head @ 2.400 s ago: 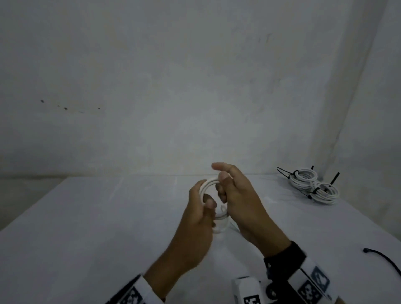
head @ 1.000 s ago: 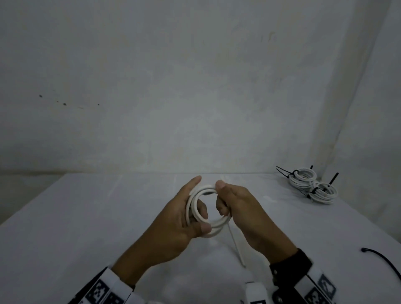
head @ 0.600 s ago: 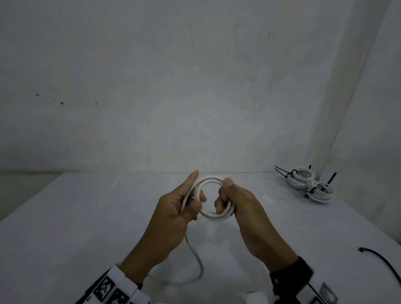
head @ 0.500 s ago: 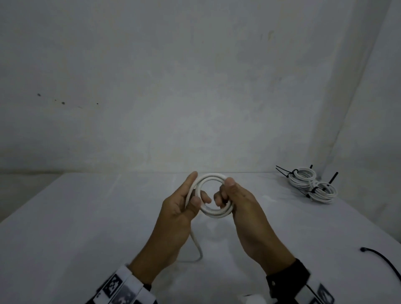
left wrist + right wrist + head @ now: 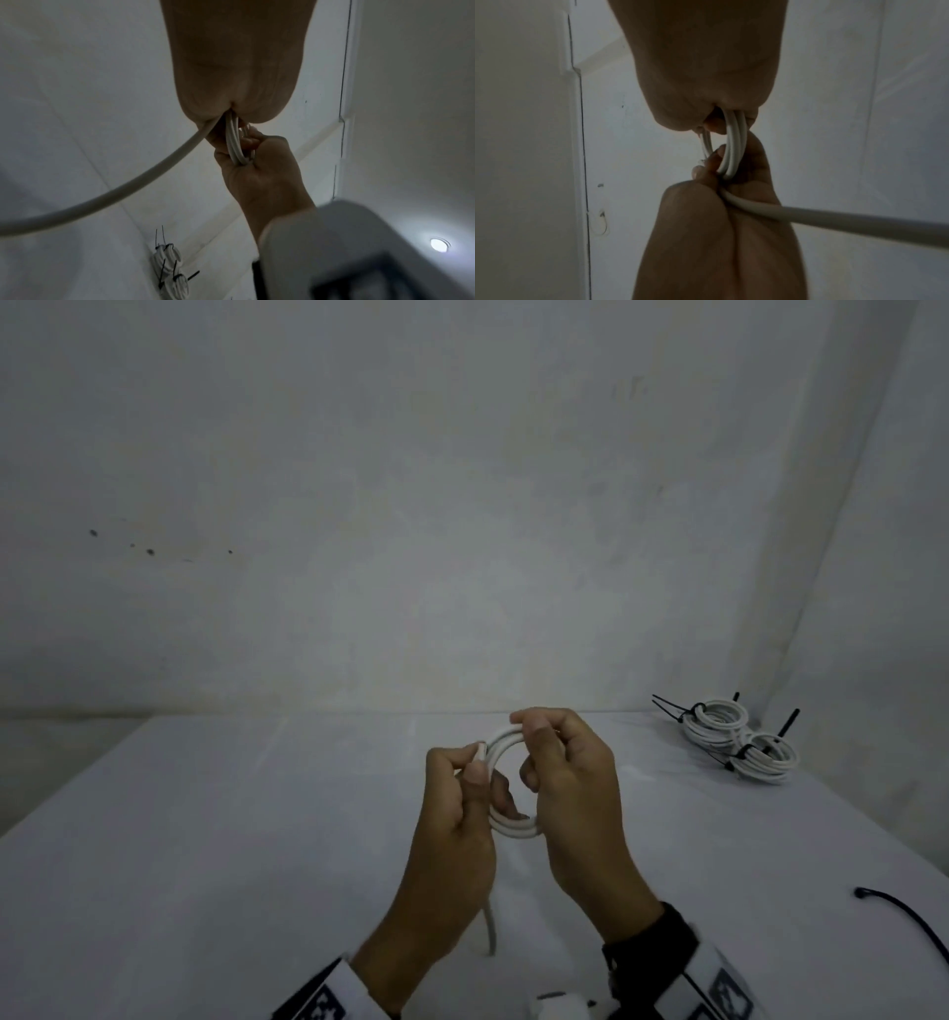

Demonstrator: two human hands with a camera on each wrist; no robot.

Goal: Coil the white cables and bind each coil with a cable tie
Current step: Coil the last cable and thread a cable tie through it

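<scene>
A white cable coil [image 5: 509, 829] of a few loops is held upright above the table between both hands. My left hand [image 5: 476, 765] pinches the coil's left side, with the cable's end [image 5: 481, 752] showing by the thumb. My right hand [image 5: 531, 737] grips the top and right side with curled fingers. A short loose tail [image 5: 490, 924] hangs from under the left hand to the table. In the left wrist view the coil [image 5: 235, 146] runs from my palm into the right hand [image 5: 262, 178]. The right wrist view shows the coil [image 5: 734, 146] and the tail [image 5: 834, 221].
Two bound white coils [image 5: 716, 724] [image 5: 765, 757] with black ties lie at the table's far right corner, near the wall. A loose black cable tie [image 5: 906, 911] lies at the right edge. The white table [image 5: 231, 839] meets a plain wall behind.
More cable has been wound onto the coil, and the loose tail is shorter. My left hand has shifted its grip and now pinches the coil's left side; the right hand's fingers now close over the top.
</scene>
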